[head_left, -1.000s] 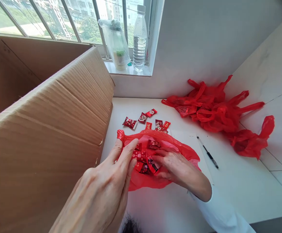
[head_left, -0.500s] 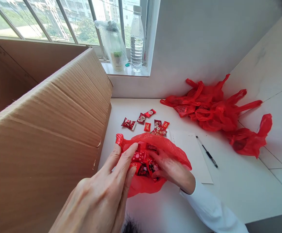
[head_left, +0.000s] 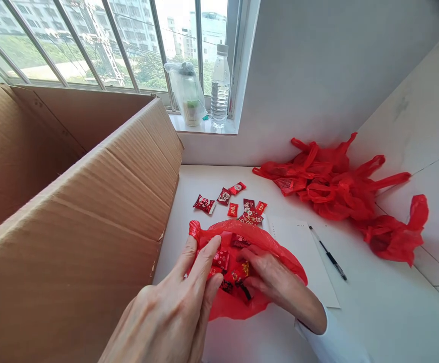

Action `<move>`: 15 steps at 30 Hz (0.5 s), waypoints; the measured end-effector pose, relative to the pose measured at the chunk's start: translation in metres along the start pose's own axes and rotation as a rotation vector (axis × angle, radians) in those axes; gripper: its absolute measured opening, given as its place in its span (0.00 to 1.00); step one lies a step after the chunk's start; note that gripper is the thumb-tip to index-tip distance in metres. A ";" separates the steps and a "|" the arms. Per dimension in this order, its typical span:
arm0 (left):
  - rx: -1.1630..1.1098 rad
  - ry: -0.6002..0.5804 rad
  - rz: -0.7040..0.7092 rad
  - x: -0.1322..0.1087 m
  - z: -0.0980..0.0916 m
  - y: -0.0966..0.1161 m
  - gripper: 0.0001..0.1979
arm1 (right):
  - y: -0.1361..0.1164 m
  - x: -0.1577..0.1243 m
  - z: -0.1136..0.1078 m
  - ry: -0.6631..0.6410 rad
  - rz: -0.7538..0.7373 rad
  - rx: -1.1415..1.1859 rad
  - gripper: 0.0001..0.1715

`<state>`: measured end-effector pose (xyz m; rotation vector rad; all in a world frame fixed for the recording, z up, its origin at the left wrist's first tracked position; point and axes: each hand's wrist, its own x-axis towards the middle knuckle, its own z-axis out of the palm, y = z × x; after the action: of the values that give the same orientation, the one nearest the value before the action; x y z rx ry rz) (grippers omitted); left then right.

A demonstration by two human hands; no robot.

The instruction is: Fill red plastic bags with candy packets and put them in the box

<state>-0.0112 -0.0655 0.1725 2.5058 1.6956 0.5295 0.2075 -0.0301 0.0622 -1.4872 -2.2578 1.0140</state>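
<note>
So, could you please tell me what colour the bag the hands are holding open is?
The bag is red, thin translucent plastic; the head view shows it best.

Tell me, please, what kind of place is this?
Probably a home or small workroom used for packing sweets: a white counter under a window, a large cardboard box, and spare red plastic bags.

candies [head_left: 230, 272]: partly hidden by hands, bag | cardboard box [head_left: 71, 212]: cut off left

The red candy wrappers [head_left: 238, 202] on the table carry white and gold markings, too small to read. No other lettering is legible anywhere.
</note>
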 end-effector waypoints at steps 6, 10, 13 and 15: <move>-0.055 0.026 -0.027 0.001 0.001 0.005 0.20 | -0.009 -0.012 -0.011 0.016 0.058 0.132 0.24; -0.045 0.038 -0.057 0.001 0.000 0.008 0.20 | -0.012 -0.012 -0.015 0.033 0.035 0.202 0.20; -0.032 0.039 -0.050 0.002 0.000 0.009 0.20 | -0.018 -0.010 -0.019 0.045 -0.022 0.218 0.18; -0.026 0.041 -0.049 0.002 0.000 0.009 0.21 | -0.020 -0.008 -0.020 0.066 -0.043 0.205 0.18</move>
<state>-0.0028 -0.0673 0.1754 2.4457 1.7473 0.5987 0.2081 -0.0333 0.0917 -1.3612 -2.0616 1.1286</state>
